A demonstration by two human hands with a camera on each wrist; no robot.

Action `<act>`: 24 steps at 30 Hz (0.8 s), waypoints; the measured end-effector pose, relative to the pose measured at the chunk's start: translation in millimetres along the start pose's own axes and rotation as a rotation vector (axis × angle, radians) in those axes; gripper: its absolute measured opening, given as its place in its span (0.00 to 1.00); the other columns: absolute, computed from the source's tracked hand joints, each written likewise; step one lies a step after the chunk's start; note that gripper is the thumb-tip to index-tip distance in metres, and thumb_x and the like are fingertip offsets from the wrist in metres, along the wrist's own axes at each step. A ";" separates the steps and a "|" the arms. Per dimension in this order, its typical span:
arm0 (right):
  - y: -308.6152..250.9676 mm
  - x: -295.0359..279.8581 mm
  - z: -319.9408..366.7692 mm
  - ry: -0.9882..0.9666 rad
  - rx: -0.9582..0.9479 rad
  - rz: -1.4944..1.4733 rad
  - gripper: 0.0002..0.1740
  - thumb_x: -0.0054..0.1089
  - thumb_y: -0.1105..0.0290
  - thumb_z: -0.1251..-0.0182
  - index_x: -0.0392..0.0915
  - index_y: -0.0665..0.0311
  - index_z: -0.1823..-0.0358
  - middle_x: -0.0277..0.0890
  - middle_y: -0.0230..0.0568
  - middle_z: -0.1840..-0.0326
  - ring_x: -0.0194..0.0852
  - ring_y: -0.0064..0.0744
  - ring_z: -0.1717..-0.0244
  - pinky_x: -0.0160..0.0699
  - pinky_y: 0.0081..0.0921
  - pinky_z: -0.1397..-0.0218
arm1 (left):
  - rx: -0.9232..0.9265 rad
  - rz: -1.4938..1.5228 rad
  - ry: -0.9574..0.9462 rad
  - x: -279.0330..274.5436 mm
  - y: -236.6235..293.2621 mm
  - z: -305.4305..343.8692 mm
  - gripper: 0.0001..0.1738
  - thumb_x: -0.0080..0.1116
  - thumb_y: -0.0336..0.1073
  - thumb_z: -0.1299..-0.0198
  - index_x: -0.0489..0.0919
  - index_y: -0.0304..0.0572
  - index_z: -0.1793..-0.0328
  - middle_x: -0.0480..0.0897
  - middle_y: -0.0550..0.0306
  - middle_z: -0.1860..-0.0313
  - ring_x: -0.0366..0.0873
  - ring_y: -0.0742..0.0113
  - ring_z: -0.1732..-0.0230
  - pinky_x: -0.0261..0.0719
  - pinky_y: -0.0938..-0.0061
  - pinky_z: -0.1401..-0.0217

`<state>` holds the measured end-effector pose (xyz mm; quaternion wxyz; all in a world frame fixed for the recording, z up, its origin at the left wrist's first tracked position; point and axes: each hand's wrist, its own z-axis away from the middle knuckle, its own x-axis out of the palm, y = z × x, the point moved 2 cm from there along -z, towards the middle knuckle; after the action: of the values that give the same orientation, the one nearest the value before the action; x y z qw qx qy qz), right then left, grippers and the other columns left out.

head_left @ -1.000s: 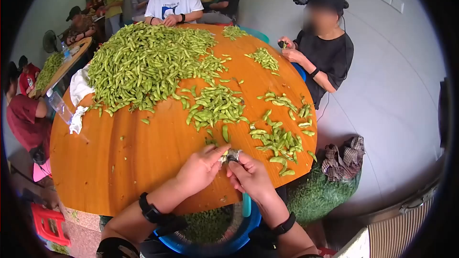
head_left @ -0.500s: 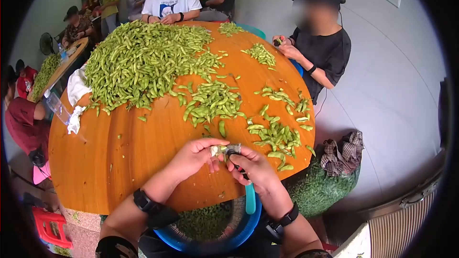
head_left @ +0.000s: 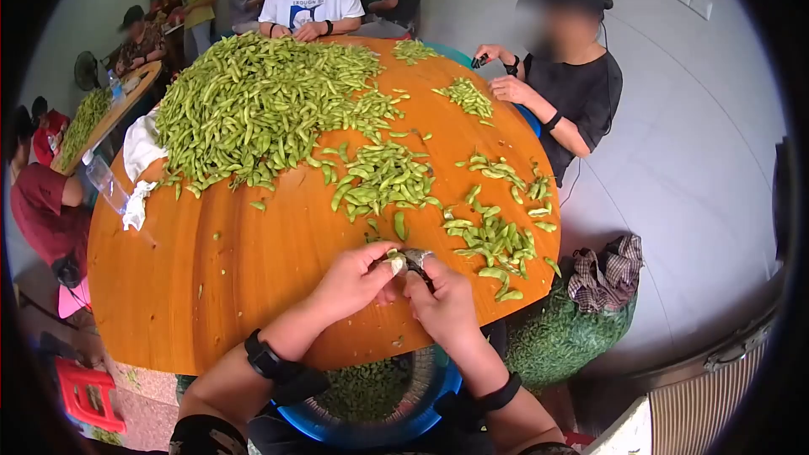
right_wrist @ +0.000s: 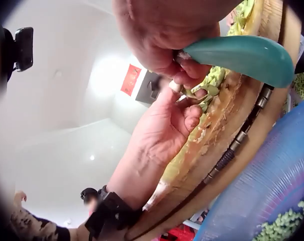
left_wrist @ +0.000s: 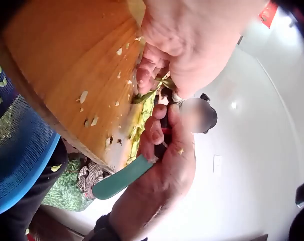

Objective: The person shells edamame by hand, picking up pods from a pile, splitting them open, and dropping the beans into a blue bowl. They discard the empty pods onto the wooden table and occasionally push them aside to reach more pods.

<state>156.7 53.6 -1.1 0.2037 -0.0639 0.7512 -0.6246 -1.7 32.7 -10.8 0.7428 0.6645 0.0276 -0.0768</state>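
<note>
My left hand (head_left: 352,280) pinches a green soybean pod (left_wrist: 144,97) between thumb and fingers, over the near edge of the wooden table. Whitish wrapping (right_wrist: 175,86) covers its thumb tip. My right hand (head_left: 445,302) is close against it, fingers curled round a tool with a teal handle (left_wrist: 123,178) and a red and black part near the fingers. That handle sticks out below the palm; the tool's working end is hidden between the hands. Below them sits a blue basin (head_left: 297,423) with shelled green beans (right_wrist: 282,226).
A large heap of pods (head_left: 253,109) covers the table's far left, with smaller piles (head_left: 383,177) nearer me and at right. A plastic bottle (head_left: 103,184) lies at the left edge. A green sack (head_left: 573,345) stands at right. Other people sit around the tables.
Half a second ago the teal handle showed beneath my right hand in the head view; now it is hidden there. My hands have closed together. The person at right has moved their hands apart.
</note>
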 end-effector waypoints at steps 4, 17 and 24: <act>-0.5 4.7 3.8 0.030 -0.007 -0.071 0.05 0.54 0.78 0.33 0.76 0.68 0.59 0.74 0.37 0.75 0.69 0.19 0.74 0.71 0.20 0.69 | 0.027 0.495 -0.006 -0.4 -7.6 -4.6 0.16 0.46 0.31 0.30 0.73 0.33 0.40 0.82 0.54 0.61 0.81 0.70 0.67 0.80 0.76 0.66; 0.9 4.5 11.2 -0.052 0.206 -0.375 0.06 0.50 0.77 0.29 0.75 0.66 0.56 0.71 0.28 0.75 0.65 0.14 0.82 0.64 0.15 0.79 | -0.100 0.352 0.051 -5.6 -14.4 -6.7 0.17 0.46 0.23 0.40 0.77 0.31 0.46 0.83 0.55 0.61 0.78 0.73 0.68 0.77 0.78 0.67; 3.4 -4.6 11.9 -0.079 0.241 -0.387 0.10 0.49 0.77 0.29 0.76 0.65 0.50 0.73 0.30 0.74 0.66 0.14 0.82 0.63 0.14 0.82 | 0.031 0.283 -0.046 0.7 -11.0 -4.4 0.16 0.46 0.23 0.36 0.77 0.32 0.44 0.83 0.59 0.59 0.78 0.76 0.63 0.78 0.79 0.61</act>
<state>166.0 45.0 -5.0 0.1156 -0.2061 0.6364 -0.7343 -2.4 35.9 -22.2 0.7362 0.6713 -0.0845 0.0130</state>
